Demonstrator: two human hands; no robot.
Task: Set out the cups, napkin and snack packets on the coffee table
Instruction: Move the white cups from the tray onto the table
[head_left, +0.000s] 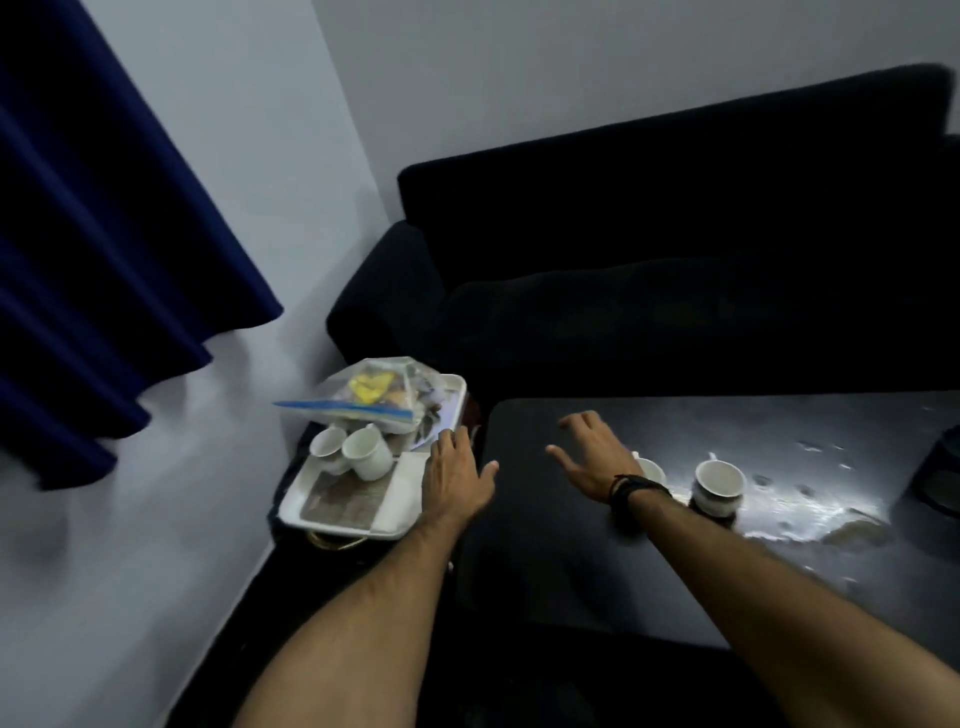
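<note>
A white tray (337, 519) sits on a low stand left of the dark coffee table (545, 545). On the tray stand two white cups (363, 452), with a clear zip bag of snack packets (371, 395) behind them. Two more white cups rest on the coffee table; one (719, 483) is in full view and the other (652, 470) is partly hidden by my right wrist. My left hand (454, 475) lies flat over the tray's right edge, fingers apart, holding nothing. My right hand (592, 452) hovers over the table's left part, fingers spread and empty.
A black sofa (675, 260) stands right behind the table. A dark blue curtain (104, 234) hangs against the pale wall at the left. A dark round object (940, 478) sits at the table's right edge. The tabletop shows glare and smudges at the right.
</note>
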